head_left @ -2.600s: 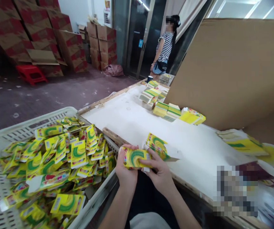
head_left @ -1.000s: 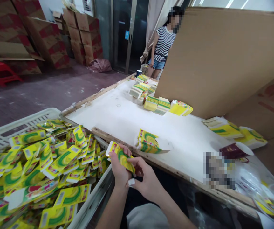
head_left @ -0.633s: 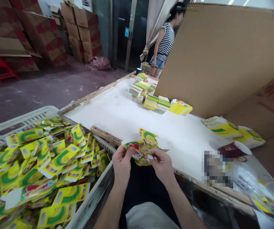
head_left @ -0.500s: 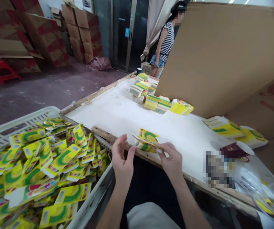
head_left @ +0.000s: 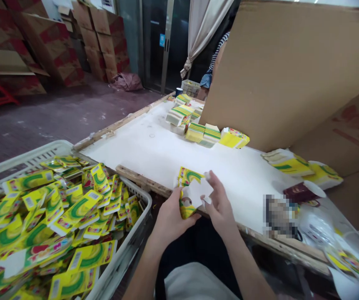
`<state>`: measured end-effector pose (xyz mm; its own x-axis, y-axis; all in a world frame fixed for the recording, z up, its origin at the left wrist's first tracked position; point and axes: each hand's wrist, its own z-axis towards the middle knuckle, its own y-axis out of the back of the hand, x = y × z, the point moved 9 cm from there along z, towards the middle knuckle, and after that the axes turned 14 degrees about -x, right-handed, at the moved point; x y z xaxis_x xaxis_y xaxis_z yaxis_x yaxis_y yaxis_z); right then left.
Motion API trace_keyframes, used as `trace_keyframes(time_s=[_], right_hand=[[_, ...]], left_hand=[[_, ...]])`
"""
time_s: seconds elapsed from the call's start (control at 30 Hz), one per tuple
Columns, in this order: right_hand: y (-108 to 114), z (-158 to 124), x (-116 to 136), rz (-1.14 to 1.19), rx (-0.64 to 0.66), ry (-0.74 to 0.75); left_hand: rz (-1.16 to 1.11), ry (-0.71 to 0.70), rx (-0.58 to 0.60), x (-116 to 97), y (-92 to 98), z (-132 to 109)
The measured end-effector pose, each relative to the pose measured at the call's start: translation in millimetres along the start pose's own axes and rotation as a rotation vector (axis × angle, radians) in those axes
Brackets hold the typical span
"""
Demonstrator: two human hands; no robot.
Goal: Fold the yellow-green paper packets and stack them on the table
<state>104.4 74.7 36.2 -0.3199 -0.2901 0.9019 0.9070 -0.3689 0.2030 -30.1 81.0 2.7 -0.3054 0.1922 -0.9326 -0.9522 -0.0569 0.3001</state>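
Observation:
A small yellow and green printed carton (head_left: 187, 211) is in my left hand (head_left: 171, 214), its fingers and thumb wrapped round it. White notched flaps (head_left: 198, 191) of bare card face up at its near right end. Fingers and thumb of my right hand (head_left: 221, 206) are on the edge of these flaps, so both hands are at the carton. Just behind it, at the table's near edge, shows another yellow and green card piece (head_left: 190, 174), partly covered. On my left a white plastic basket (head_left: 148, 208) is heaped with flat yellow cartons (head_left: 79, 208).
A white table (head_left: 154, 154) with wooden edging lies ahead. Stacks of yellow cartons (head_left: 195, 132) stand against a large cardboard sheet (head_left: 285, 75). At right are a dark red paper cup (head_left: 301, 191) and a clear plastic bag (head_left: 317, 227). Behind the sheet, a person (head_left: 218, 54) is partly hidden.
My left hand has gone from open beside the carton to gripping it. The carton has turned, showing its white flaps. The person in the back has moved behind the cardboard.

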Motion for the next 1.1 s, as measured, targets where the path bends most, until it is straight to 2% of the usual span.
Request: trace_keyframes(time_s=[0.1,0.13,0.2,0.27,0.33,0.4,0.47,0.53,0.6,0.67,0.7,0.77,0.83,0.93,1.03,1.1], right_hand=[[-31.7,-14.2,-30.5,0.241,0.194,-0.390],[-38.4,-18.3,-34.9,0.301,0.219,-0.463],[-44.8,-21.1,-35.5,0.386,0.232,-0.500],[-43.3,-19.4,-30.3,0.403,0.224,-0.449],[-37.8,-17.3,-21.1,0.332,0.225,-0.345],[-33.8,-17.3,-7.0,0.177,0.263,-0.179],[-35.4,-20.8,9.5,0.019,0.341,0.024],[-37.0,-22.8,19.2,-0.069,0.378,0.168],[-32.0,-16.9,18.1,-0.079,0.306,0.191],[-20.5,-6.7,6.0,-0.050,0.155,0.093],[-14.6,-3.1,-1.5,-0.026,0.082,0.029],[-8.9,-1.2,-12.6,0.009,0.007,-0.061],[-13.9,-5.1,-11.4,-0.016,0.049,-0.021],[-33.7,-19.8,-0.3,-0.131,0.227,0.149],[-44.5,-29.3,1.6,-0.169,0.294,0.191],[-41.8,-26.9,-0.7,-0.132,0.228,0.148]], left_hand=[[-0.006,-0.111,-0.050,-11.9,-2.6,-2.2],[-0.003,-0.168,-0.059,-17.1,-3.8,-3.5],[0.000,-0.257,-0.082,-25.1,-4.3,-5.8],[0.005,-0.259,-0.102,-25.6,-3.1,-6.3],[-0.002,-0.198,-0.074,-20.5,-5.1,-6.2],[-0.019,-0.173,-0.016,-17.2,-10.8,-7.3],[-0.027,-0.216,-0.023,-18.1,-12.7,-7.9],[-0.009,-0.267,-0.139,-18.6,-6.0,-6.2],[0.066,-0.269,-0.332,-16.0,8.5,-3.9],[0.116,-0.217,-0.490,-11.6,23.4,-2.5],[0.086,-0.171,-0.529,-8.2,28.8,-1.5],[-0.153,-0.033,-0.525,2.0,33.8,1.6],[-0.516,0.122,-0.537,13.3,37.2,2.6],[-0.956,0.358,-0.695,32.3,45.8,-2.6],[-1.180,0.513,-0.823,42.6,49.9,-8.6],[-1.236,0.540,-0.854,41.6,49.9,-11.1]])
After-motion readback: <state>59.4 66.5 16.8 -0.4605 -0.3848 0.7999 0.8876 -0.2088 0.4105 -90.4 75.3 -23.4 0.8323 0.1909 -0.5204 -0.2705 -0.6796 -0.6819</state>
